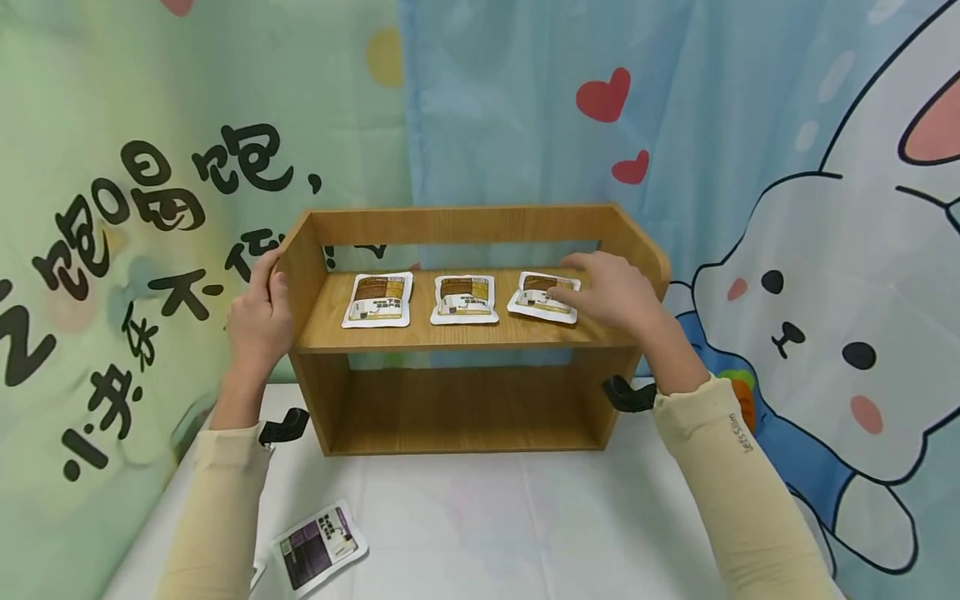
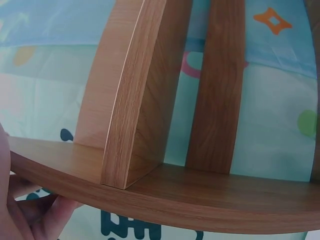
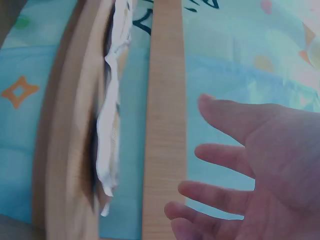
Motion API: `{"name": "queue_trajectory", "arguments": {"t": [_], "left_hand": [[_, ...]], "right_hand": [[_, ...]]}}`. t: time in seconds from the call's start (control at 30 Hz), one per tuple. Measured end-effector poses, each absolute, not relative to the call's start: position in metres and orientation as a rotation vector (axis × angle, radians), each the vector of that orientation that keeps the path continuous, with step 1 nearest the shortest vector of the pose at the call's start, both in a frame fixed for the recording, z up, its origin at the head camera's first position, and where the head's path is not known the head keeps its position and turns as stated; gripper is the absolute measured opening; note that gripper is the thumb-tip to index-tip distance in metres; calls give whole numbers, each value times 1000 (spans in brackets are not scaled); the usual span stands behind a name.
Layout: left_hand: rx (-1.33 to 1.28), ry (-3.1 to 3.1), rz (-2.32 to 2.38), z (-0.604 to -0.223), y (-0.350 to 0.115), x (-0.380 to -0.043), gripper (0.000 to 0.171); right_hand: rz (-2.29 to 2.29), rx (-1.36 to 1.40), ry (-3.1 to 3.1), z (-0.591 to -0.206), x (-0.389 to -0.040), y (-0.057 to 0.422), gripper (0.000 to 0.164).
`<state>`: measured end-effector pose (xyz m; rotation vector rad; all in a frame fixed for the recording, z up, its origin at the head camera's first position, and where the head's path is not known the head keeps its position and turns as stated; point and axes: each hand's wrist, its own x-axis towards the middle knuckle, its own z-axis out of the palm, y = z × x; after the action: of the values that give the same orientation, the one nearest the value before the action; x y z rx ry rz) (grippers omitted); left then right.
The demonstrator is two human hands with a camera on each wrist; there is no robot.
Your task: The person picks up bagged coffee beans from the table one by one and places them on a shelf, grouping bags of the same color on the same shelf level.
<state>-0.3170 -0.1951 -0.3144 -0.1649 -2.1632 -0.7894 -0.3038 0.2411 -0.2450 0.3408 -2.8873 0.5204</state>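
A two-tier wooden shelf (image 1: 465, 337) stands on the table, with three white-and-brown packets lying on its upper board: a left packet (image 1: 378, 300), a middle packet (image 1: 464, 300) and a slightly turned right packet (image 1: 543, 298). My left hand (image 1: 260, 323) grips the front edge of the shelf's left side panel (image 1: 306, 283), the fingers (image 2: 52, 212) showing beyond the board in the left wrist view. Over the right end of the upper board, my right hand (image 1: 617, 292) has its fingers spread, overlapping the right packet in the head view. In the right wrist view that hand (image 3: 260, 165) holds nothing.
A white-and-purple packet (image 1: 318, 547) lies on the white tabletop (image 1: 465, 517) at front left, beside my left sleeve. Another white corner shows next to it. A printed curtain (image 1: 510, 108) hangs close behind the shelf and along both sides.
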Motion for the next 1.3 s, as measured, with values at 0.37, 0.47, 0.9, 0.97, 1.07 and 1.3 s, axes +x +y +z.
{"name": "queue_trajectory", "arguments": {"t": [0.37,0.47,0.9,0.97,1.07,1.3], "left_hand": [[-151,-2182,-794,-315,-203,-311,39],[-151,-2169,-784,-315,-206,-311,39],[-197,-2275,-840,-318,-215,-309,46],[-200,-2285,-865,-319,-220,-307,48],[-197,-2287,-913,-323,-228,-302,49],[-192,-2378,-1043,-348,-243,-284,45]], "right_hand": [[460,351,-2640,-250,-296,243,34],[429,351,-2433,-247,-294,249,25],[664,129,-2169,-294,-327,283,50],[633,111,-2168,-298,-331,285,46],[608,101,-2155,-300,-334,287,39],[585,84,-2054,-298,-332,294,35]]}}
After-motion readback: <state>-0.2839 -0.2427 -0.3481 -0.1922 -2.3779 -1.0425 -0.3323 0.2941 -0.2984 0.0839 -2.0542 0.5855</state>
